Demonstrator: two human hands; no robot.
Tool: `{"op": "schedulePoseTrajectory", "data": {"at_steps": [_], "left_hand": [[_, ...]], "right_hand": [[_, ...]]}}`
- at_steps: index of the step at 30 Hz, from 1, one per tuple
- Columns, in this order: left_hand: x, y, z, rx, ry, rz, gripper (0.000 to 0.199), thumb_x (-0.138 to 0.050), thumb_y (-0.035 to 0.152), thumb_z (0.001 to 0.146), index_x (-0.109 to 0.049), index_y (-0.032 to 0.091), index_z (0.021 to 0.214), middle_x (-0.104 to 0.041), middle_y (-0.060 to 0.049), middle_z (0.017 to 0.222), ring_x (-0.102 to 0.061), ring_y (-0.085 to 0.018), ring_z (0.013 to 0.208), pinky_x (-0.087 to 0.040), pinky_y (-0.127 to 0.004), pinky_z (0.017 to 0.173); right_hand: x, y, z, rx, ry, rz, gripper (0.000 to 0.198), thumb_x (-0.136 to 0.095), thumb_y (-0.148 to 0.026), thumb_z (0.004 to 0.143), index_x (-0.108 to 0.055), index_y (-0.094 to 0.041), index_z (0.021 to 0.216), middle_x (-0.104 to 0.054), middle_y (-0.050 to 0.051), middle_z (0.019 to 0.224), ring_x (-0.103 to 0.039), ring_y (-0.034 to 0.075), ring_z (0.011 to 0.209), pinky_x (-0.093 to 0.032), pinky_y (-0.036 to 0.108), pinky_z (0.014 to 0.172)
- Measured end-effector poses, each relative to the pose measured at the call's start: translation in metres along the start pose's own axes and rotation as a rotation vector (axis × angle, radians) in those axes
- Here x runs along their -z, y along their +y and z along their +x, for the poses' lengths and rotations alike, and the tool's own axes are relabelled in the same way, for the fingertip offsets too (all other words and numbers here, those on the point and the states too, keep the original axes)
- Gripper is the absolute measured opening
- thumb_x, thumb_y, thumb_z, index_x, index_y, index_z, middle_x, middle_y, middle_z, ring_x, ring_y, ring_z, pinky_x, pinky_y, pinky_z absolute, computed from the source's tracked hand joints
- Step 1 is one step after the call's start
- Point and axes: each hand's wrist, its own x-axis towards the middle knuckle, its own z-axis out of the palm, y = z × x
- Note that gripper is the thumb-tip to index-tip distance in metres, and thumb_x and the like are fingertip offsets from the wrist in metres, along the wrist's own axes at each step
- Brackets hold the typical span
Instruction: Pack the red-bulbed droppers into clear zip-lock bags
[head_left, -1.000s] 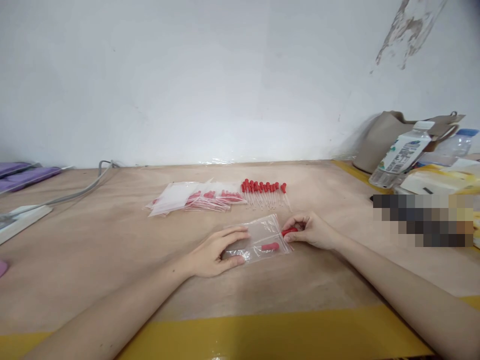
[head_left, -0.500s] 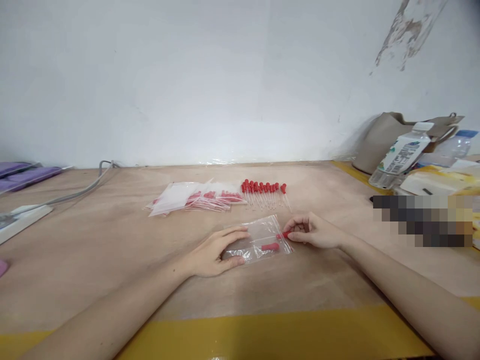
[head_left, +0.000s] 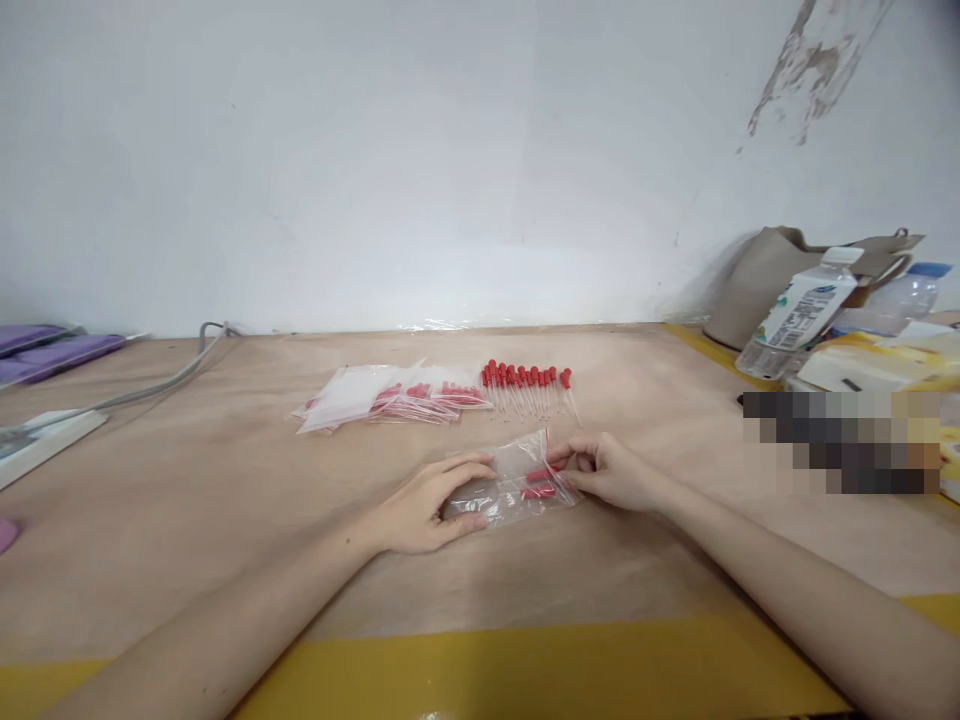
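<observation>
A clear zip bag (head_left: 504, 508) lies flat on the table with its mouth toward the right. My left hand (head_left: 424, 508) rests on the bag's left end, fingers stretched and thumb spread apart, pressing it down. One dropper with a red rubber bulb (head_left: 538, 492) is inside the bag. Beside it, a second dropper (head_left: 541, 475) reaches in through the mouth. My right hand (head_left: 600, 475) is closed at that opening, its fingertips pinching the end of the second dropper's red bulb. The thin stems are hard to see through the plastic.
Behind the bag stand out a row of red-bulbed droppers (head_left: 529, 378) and a pile of bags (head_left: 352, 392) with red bulbs inside. At right are a plastic bottle (head_left: 806, 310) and a beige bag (head_left: 750, 285). A grey cable (head_left: 172, 380) and purple packs (head_left: 67, 352) lie left.
My right hand has moved left, pushing the second dropper further into the zip bag. My left hand has stayed in place on the bag.
</observation>
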Motion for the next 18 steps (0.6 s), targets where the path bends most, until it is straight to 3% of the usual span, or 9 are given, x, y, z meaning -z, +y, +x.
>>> {"op": "schedulePoseTrajectory", "data": {"at_steps": [4,7,12,15,18], "left_hand": [[0.000,0.000,0.000,-0.007,0.007,-0.002,0.044,-0.056,0.036,0.083,-0.045,0.021,0.123,-0.044,-0.009,0.133,-0.043,-0.024,0.121,-0.036,-0.040,0.100],[0.001,0.000,0.001,-0.005,0.000,-0.004,0.041,-0.055,0.036,0.083,-0.045,0.021,0.120,-0.044,-0.009,0.133,-0.042,-0.024,0.121,-0.036,-0.039,0.100],[0.002,0.003,0.001,0.032,-0.003,-0.033,0.027,-0.056,0.035,0.082,-0.049,0.019,0.102,-0.046,-0.009,0.131,-0.046,-0.024,0.117,-0.038,-0.037,0.096],[0.002,0.004,0.001,0.049,0.001,-0.059,0.023,-0.056,0.036,0.081,-0.047,0.019,0.093,-0.047,-0.011,0.129,-0.047,-0.024,0.116,-0.040,-0.037,0.093],[0.002,0.004,0.001,0.048,0.004,-0.069,0.022,-0.056,0.036,0.081,-0.047,0.019,0.091,-0.047,-0.011,0.129,-0.047,-0.025,0.115,-0.040,-0.037,0.092]], "right_hand": [[-0.003,0.000,0.002,-0.005,0.020,0.134,0.029,-0.057,-0.043,0.073,-0.061,-0.015,0.079,-0.053,-0.001,0.061,-0.043,0.008,0.052,-0.034,0.021,0.048],[-0.003,0.001,0.002,-0.005,0.003,0.115,0.041,-0.045,-0.052,0.080,-0.054,-0.016,0.064,-0.048,-0.002,0.055,-0.040,0.007,0.049,-0.031,0.020,0.046],[0.002,-0.001,0.000,-0.175,0.001,0.215,0.043,-0.040,-0.058,0.080,-0.054,-0.017,0.077,-0.054,-0.003,0.059,-0.029,0.004,0.035,-0.021,0.020,0.036],[0.005,0.003,0.002,-0.202,0.127,0.212,0.038,-0.049,-0.054,0.077,-0.056,-0.016,0.077,-0.058,-0.001,0.063,-0.036,0.005,0.039,-0.026,0.020,0.039],[0.014,0.019,0.015,-0.179,0.400,0.099,0.029,-0.058,-0.045,0.071,-0.057,-0.016,0.075,-0.061,0.002,0.067,-0.049,0.009,0.052,-0.037,0.021,0.048]]}}
